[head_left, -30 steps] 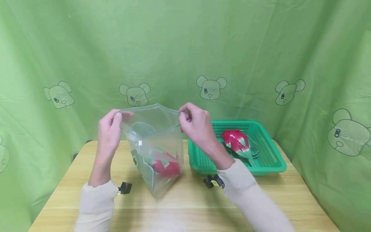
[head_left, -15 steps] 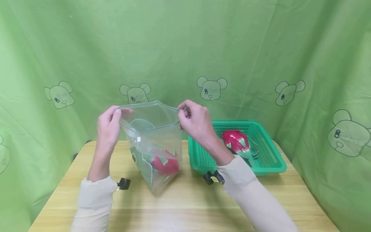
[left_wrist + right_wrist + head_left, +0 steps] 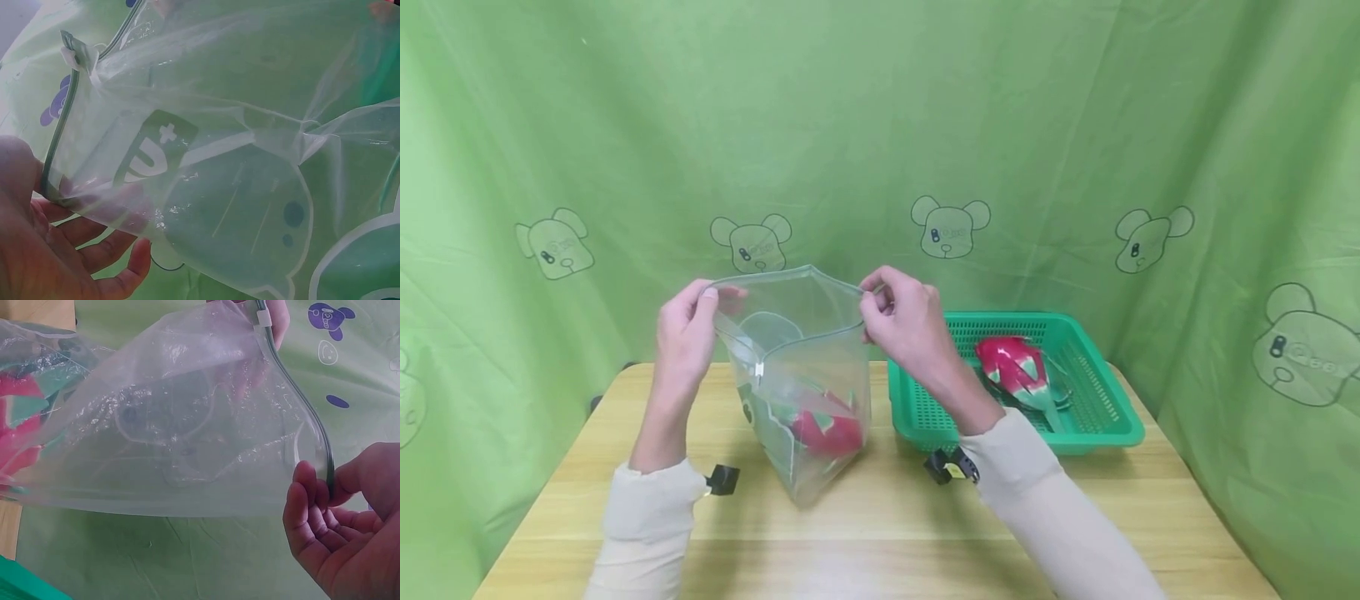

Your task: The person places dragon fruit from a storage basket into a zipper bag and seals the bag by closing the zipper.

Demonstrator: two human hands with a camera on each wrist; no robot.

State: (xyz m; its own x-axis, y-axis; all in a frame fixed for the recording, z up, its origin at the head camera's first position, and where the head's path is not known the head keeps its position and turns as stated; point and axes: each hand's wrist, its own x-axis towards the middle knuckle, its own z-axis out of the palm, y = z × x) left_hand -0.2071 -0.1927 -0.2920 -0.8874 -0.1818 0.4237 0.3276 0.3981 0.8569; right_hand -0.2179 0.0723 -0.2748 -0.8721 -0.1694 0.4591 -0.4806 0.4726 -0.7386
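Note:
A clear zip bag (image 3: 805, 358) with a green rim and a white slider (image 3: 759, 369) is spread wide between my two hands. My left hand (image 3: 687, 333) pinches the rim at its left corner, thumb outside and fingers behind the film. At the opposite corner my right hand (image 3: 906, 321) pinches the rim between thumb and curled fingers. Low inside the bag lies a dragon fruit (image 3: 827, 432), red-pink with green scales, blurred by the film. The right wrist view shows the bag's rim (image 3: 312, 415) running into the right fingers. Printed leaf-like shapes (image 3: 237, 206) cover the bag in the left wrist view.
A green plastic basket (image 3: 1105, 383) stands to the right on the wooden table (image 3: 880, 542), partly behind my right forearm. Another dragon fruit (image 3: 1011, 365) lies in it. Green curtains (image 3: 865, 125) with printed bear heads close off the back and sides.
Both hands rise slightly with the bag, then sink back a little. Their grip on the rim stays the same, and the basket keeps its place.

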